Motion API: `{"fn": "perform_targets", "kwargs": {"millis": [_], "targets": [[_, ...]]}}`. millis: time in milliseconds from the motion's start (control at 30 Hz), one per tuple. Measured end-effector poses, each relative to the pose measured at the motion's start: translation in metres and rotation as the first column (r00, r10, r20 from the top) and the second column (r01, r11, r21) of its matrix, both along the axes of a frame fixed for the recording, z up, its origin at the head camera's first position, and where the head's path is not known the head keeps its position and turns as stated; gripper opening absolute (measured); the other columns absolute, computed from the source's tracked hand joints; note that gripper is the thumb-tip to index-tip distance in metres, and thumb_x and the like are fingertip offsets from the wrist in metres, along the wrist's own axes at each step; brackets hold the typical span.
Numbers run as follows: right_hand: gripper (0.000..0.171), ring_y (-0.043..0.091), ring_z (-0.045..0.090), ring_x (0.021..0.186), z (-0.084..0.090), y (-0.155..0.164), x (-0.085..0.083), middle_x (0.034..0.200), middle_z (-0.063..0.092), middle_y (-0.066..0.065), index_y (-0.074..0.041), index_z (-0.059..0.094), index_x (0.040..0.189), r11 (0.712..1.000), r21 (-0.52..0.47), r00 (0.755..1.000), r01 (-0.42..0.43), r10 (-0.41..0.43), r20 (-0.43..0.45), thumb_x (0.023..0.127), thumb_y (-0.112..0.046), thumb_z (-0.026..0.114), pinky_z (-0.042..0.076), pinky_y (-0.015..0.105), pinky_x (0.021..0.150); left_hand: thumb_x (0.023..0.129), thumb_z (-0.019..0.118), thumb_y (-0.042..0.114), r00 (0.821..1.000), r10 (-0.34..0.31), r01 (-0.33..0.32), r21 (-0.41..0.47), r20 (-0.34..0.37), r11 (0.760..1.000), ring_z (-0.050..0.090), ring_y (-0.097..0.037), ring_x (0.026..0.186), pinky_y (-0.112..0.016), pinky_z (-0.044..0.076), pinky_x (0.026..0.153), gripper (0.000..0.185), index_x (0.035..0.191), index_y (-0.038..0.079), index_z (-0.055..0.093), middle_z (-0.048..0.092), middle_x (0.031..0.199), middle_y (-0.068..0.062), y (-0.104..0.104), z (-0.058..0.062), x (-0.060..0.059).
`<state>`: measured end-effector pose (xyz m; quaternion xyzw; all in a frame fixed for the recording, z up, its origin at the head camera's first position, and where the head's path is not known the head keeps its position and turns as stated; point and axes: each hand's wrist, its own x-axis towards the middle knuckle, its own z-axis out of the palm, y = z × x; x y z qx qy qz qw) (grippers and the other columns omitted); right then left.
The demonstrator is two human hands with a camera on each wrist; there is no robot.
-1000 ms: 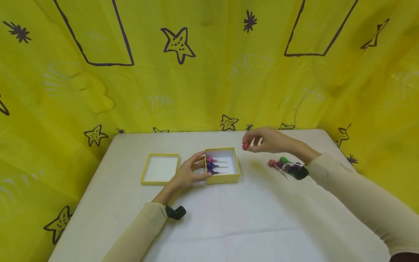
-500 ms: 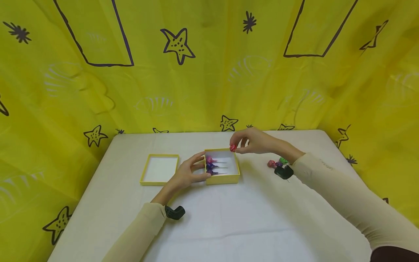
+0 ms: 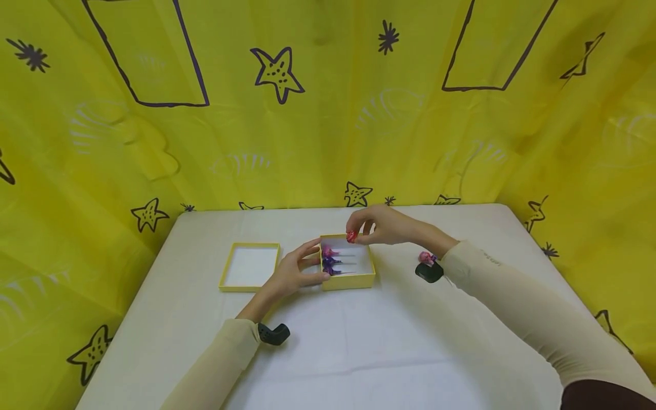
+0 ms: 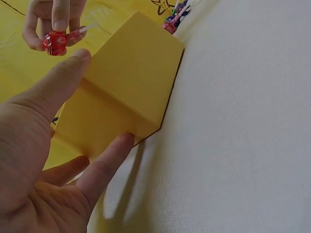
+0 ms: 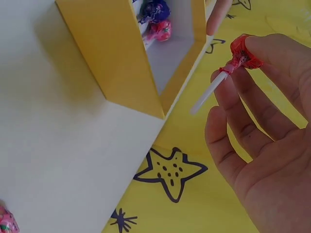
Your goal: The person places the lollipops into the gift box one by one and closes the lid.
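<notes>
A small yellow box sits mid-table with three wrapped lollipops lying along its left side. My left hand holds the box's left wall between thumb and fingers. My right hand hovers over the box's far edge and pinches a red lollipop by its head, stick pointing down. The red lollipop shows above the box in the left wrist view. The box's yellow wall and two lollipops inside show in the right wrist view.
The box's yellow lid lies open side up, left of the box. More wrapped lollipops lie on the white table to the right, partly hidden by my right wrist. A yellow star-patterned curtain surrounds the table.
My right hand has carried the red lollipop leftward from near the loose pile to above the box's far edge. The left hand has stayed on the box.
</notes>
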<state>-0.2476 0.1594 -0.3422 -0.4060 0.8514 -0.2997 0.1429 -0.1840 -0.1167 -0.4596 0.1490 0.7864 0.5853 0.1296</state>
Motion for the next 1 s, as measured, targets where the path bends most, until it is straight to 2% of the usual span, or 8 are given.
{"fn": "perform_targets", "kwargs": {"millis": [133, 367, 600, 1000], "targets": [[0.015, 0.020, 0.068, 0.092, -0.005, -0.007, -0.001, 0.103, 0.074, -0.002, -0.010, 0.075, 0.108, 0.999, -0.021, 1.000, -0.024, 0.024, 0.004, 0.093, -0.007, 0.075, 0.059, 0.039, 0.086, 0.085, 0.087, 0.021, 1.000, 0.002, -0.002, 0.002, 0.001, 1.000, 0.054, -0.034, 0.136, -0.052, 0.044, 0.111, 0.089, 0.160, 0.023, 0.038, 0.042, 0.158, -0.017, 0.000, -0.002, 0.000], [0.015, 0.014, 0.067, 0.090, -0.015, -0.018, 0.001, 0.102, 0.073, -0.004, -0.011, 0.075, 0.107, 1.000, -0.021, 0.999, -0.023, 0.024, 0.049, 0.093, -0.006, 0.074, 0.059, 0.031, 0.084, 0.086, 0.086, 0.023, 1.000, 0.003, -0.003, 0.006, 0.011, 1.000, 0.053, -0.035, 0.137, -0.052, 0.046, 0.109, 0.088, 0.160, 0.023, 0.038, 0.043, 0.158, -0.017, 0.000, 0.000, 0.001], [0.017, 0.015, 0.067, 0.093, -0.023, -0.028, 0.004, 0.101, 0.073, -0.004, -0.010, 0.075, 0.107, 0.998, -0.034, 0.997, -0.051, 0.053, 0.064, 0.091, -0.004, 0.075, 0.058, 0.031, 0.084, 0.085, 0.087, 0.022, 1.000, 0.000, 0.000, 0.014, 0.013, 1.000, 0.053, -0.035, 0.137, -0.051, 0.048, 0.107, 0.089, 0.160, 0.024, 0.038, 0.042, 0.159, -0.017, -0.001, 0.001, 0.003], [0.017, 0.013, 0.066, 0.093, -0.048, -0.041, 0.004, 0.101, 0.072, -0.005, -0.011, 0.073, 0.107, 0.996, -0.031, 0.993, -0.084, 0.086, 0.077, 0.091, -0.004, 0.076, 0.058, 0.029, 0.083, 0.086, 0.086, 0.022, 1.000, -0.007, 0.007, 0.014, 0.001, 1.000, 0.054, -0.035, 0.136, -0.051, 0.049, 0.106, 0.087, 0.159, 0.025, 0.038, 0.042, 0.158, -0.018, -0.001, 0.001, 0.002]]}}
